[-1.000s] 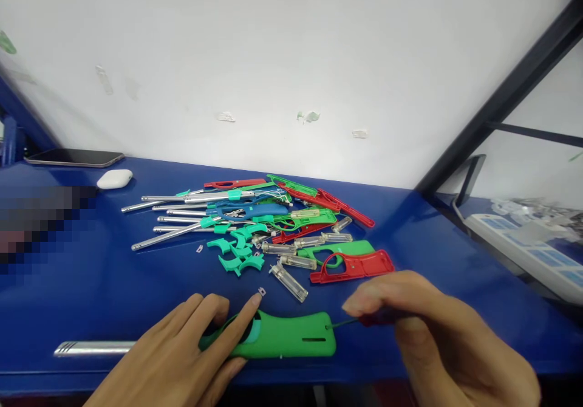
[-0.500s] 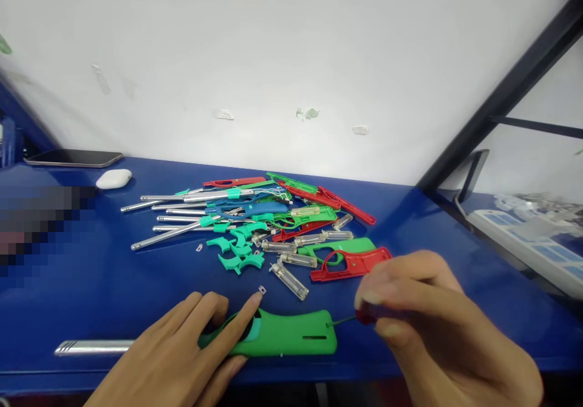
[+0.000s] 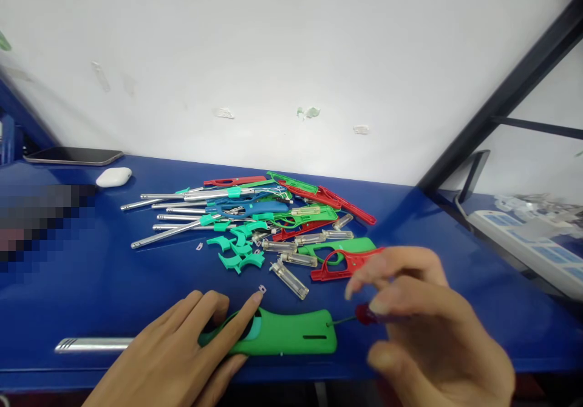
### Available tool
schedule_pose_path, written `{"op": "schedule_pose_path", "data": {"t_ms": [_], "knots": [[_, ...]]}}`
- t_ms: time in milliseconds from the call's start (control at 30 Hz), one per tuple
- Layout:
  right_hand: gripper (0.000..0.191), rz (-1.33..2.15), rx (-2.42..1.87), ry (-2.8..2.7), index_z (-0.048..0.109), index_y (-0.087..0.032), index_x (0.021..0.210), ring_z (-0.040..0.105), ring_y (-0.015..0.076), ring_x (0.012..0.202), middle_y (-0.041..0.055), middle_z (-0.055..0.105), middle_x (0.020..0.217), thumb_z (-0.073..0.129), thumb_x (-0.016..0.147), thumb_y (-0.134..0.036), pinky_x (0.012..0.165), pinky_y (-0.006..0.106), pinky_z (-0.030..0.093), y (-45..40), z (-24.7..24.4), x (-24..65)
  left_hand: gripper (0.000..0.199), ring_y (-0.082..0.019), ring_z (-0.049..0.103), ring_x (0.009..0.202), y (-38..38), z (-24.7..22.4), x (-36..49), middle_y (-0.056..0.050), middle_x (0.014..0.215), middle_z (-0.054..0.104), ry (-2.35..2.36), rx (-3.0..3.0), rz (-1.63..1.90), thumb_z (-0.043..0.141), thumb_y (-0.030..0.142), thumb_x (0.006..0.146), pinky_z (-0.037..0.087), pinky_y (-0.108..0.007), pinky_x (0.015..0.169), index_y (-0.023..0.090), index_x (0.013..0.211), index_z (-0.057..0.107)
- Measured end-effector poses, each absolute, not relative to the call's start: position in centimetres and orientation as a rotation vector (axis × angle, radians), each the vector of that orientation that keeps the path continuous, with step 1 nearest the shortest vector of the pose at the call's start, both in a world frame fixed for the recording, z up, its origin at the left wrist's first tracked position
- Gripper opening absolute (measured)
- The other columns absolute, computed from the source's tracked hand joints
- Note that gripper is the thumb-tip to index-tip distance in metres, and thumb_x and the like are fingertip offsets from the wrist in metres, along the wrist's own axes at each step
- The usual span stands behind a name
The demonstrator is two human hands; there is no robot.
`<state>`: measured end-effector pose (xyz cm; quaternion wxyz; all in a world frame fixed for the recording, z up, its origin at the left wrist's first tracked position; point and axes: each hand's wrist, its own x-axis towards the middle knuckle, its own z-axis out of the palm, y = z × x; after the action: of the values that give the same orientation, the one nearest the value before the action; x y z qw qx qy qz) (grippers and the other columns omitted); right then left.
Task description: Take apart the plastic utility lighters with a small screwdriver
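Observation:
A green lighter [image 3: 296,331] with a long metal barrel [image 3: 93,345] lies flat along the front of the blue table. My left hand [image 3: 182,346] rests across its trigger area, fingers bent over the body and pressing it down. At the lighter's right end, a screwdriver [image 3: 365,314] with a red handle and thin dark shaft points into a small hole. My right hand [image 3: 437,334] is around that handle, thumb and forefinger lifted off while other fingers seem to stay against it. The back of the handle is partly hidden and blurred.
Behind are metal barrels [image 3: 173,231], teal triggers [image 3: 239,252], clear fuel tanks [image 3: 289,279], and red shell halves [image 3: 348,265]. A tiny metal clip [image 3: 262,289] lies by my left fingertip. A white case [image 3: 113,177] and a phone [image 3: 73,156] sit back left; a power strip [image 3: 528,249] is right.
My right hand's fingers have spread from a tight pinch on the screwdriver handle, and the hand has shifted slightly left. My left hand and the lighter have stayed put.

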<state>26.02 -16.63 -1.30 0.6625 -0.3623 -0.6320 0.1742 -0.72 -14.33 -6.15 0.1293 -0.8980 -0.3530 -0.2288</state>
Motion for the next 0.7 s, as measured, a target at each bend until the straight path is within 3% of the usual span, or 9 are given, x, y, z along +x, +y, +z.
{"op": "schedule_pose_path", "data": {"t_ms": [100, 200, 300, 400, 467, 600, 700], "knots": [[0.021, 0.363, -0.842, -1.447, 0.076, -0.031, 0.113, 0.065, 0.0138, 0.080, -0.0012, 0.070, 0.090, 0.067, 0.101, -0.017, 0.067, 0.026, 0.054, -16.7, -1.4, 26.1, 0.048, -0.017, 0.058, 0.094, -14.2, -6.3, -0.8, -0.004, 0.109, 0.062, -1.026, -2.617, -0.659, 0.039, 0.032, 0.111, 0.046, -0.027, 0.087, 0.028, 0.159, 0.044], [0.031, 0.370, -0.884, -1.478, 0.071, -0.035, 0.128, 0.070, 0.0153, 0.095, -0.0003, 0.074, 0.104, 0.063, 0.104, -0.018, 0.076, 0.026, 0.057, -16.5, -1.6, 26.2, 0.047, -0.017, 0.058, 0.094, -14.4, -6.3, -0.9, -0.004, 0.110, 0.062, -1.024, -2.604, -0.674, 0.038, 0.032, 0.112, 0.045, -0.028, 0.088, 0.028, 0.158, 0.045], [0.028, 0.391, -0.839, -1.460, 0.075, -0.034, 0.118, 0.067, 0.0161, 0.091, -0.0003, 0.069, 0.101, 0.074, 0.096, -0.018, 0.074, 0.028, 0.056, -16.4, -1.7, 26.3, 0.048, -0.017, 0.058, 0.095, -14.5, -6.2, -0.8, -0.003, 0.110, 0.062, -1.028, -2.600, -0.637, 0.037, 0.032, 0.112, 0.045, -0.028, 0.088, 0.029, 0.159, 0.043], [0.033, 0.385, -0.848, -1.471, 0.072, -0.034, 0.127, 0.067, 0.0144, 0.081, -0.0008, 0.069, 0.094, 0.064, 0.102, -0.014, 0.070, 0.027, 0.056, -16.3, -1.7, 26.4, 0.048, -0.017, 0.058, 0.094, -14.5, -6.1, -0.7, -0.003, 0.108, 0.062, -1.030, -2.600, -0.633, 0.036, 0.031, 0.112, 0.045, -0.028, 0.086, 0.029, 0.159, 0.043], [0.034, 0.378, -0.868, -1.482, 0.068, -0.033, 0.132, 0.070, 0.0163, 0.088, 0.0007, 0.073, 0.098, 0.059, 0.104, -0.016, 0.074, 0.029, 0.058, -16.2, -1.8, 26.4, 0.048, -0.017, 0.058, 0.095, -14.4, -6.2, -0.7, -0.003, 0.108, 0.063, -1.039, -2.602, -0.649, 0.036, 0.032, 0.112, 0.046, -0.028, 0.087, 0.029, 0.159, 0.043], [0.018, 0.405, -0.832, -1.391, 0.071, -0.032, 0.112, 0.067, 0.0165, 0.087, -0.0007, 0.069, 0.099, 0.076, 0.096, -0.026, 0.076, 0.031, 0.058, -16.0, -2.1, 25.9, 0.048, -0.017, 0.058, 0.095, -14.4, -6.4, -0.8, -0.003, 0.109, 0.063, -1.045, -2.600, -0.656, 0.037, 0.033, 0.112, 0.045, -0.028, 0.088, 0.030, 0.159, 0.043], [0.029, 0.400, -0.861, -1.368, 0.067, -0.034, 0.125, 0.069, 0.0134, 0.080, -0.0033, 0.071, 0.094, 0.066, 0.102, -0.017, 0.076, 0.029, 0.058, -16.3, -2.1, 25.3, 0.048, -0.017, 0.058, 0.095, -14.5, -6.4, -0.8, -0.003, 0.109, 0.062, -1.039, -2.614, -0.651, 0.038, 0.032, 0.112, 0.045, -0.028, 0.088, 0.029, 0.159, 0.043]]}}
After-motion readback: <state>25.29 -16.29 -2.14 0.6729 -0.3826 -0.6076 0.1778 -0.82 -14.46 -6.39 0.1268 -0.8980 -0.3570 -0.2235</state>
